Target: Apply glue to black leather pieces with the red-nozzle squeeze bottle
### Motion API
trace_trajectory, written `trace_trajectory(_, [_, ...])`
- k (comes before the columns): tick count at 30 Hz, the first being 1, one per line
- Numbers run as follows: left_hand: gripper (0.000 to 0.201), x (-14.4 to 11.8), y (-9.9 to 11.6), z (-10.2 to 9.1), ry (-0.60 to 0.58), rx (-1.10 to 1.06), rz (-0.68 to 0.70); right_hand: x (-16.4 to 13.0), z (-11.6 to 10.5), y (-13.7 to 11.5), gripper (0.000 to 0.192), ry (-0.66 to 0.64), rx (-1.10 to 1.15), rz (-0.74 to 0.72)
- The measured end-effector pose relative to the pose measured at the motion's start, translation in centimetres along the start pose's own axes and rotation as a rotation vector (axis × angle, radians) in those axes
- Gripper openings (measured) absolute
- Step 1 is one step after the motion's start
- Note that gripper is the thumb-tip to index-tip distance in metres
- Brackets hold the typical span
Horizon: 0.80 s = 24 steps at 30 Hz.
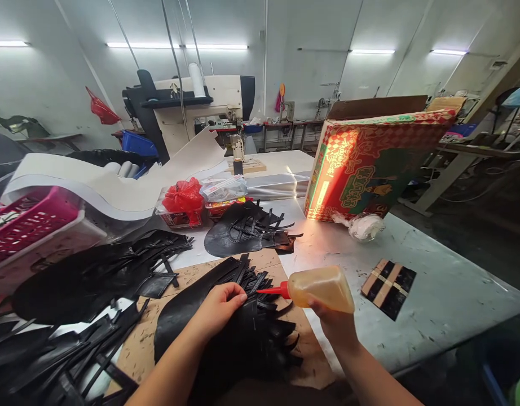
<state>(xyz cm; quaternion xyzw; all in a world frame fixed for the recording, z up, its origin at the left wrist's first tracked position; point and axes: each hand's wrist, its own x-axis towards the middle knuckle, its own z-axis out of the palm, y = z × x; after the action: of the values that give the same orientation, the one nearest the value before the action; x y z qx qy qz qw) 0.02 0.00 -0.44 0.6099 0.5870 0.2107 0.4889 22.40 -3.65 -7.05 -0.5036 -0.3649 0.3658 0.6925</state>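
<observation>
1. Pinching a thin strip of the black leather piece (243, 332) between fingertips of the left hand (217, 307), fingers curled narrow over the fringe, the piece lying flat on the brown cardboard sheet (141, 344) at the near edge of the table (437, 293).
2. Gripping the amber glue bottle (323, 288) in the right hand (334, 327), fingers wrapped under its body, red nozzle (272, 291) lying sideways and pointing at the strips just beside the left fingertips.
3. Judging the leather as light, limp and floppy: likely sagging if lifted by one strip, so better pressed flat or taken by the broad solid part near the wrist. Judging the bottle as soft-walled and light, probably dosing on a gentle squeeze, best held round the middle.
4. Crowding the left side: loose black strips and cut pieces (74, 338) piled close by, easily snagging or picking up stray glue.
5. Lying to the right, apart from the work: a small black-and-tan swatch (389, 287).
6. Sitting further back: another cut black piece (247, 231), a pink basket (31, 225), a red bag on a small container (184, 200), a crumpled white wrap (365, 225) and a printed red-green carton (370, 163).
7. Standing beyond those: a sewing machine (209, 107), well clear of both hands.
</observation>
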Motion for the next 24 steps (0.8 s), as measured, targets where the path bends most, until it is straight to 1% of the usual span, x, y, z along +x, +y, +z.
trace_trajectory(4, [0.030,0.1,-0.1,0.1,-0.007,-0.011,-0.004,0.2,-0.2,0.6,0.039,-0.058,-0.032,-0.025])
trace_trajectory(7, [0.030,0.2,-0.1,0.2,-0.011,-0.017,-0.009,0.3,-0.5,1.3,0.039,-0.101,-0.015,-0.016])
trace_trajectory(11, [0.030,0.2,-0.2,0.2,-0.012,-0.021,-0.009,0.3,-0.8,1.7,0.040,-0.156,0.071,0.056])
trace_trajectory(16, [0.030,0.3,-0.3,0.2,-0.014,0.002,0.012,0.1,-1.1,2.0,0.043,-0.178,0.138,0.127])
trace_trajectory(20, [0.025,-0.2,-0.2,0.3,-0.005,0.046,0.037,-0.3,-1.4,2.1,0.045,-0.199,0.166,0.200])
trace_trajectory(22, [0.020,-0.6,0.2,0.0,-0.025,0.107,0.083,-0.2,-1.5,1.7,0.048,-0.196,0.220,0.226])
trace_trajectory(24, [0.020,-0.7,0.9,-0.8,-0.056,0.251,0.187,0.4,-1.5,1.2,0.050,-0.180,0.308,0.236])
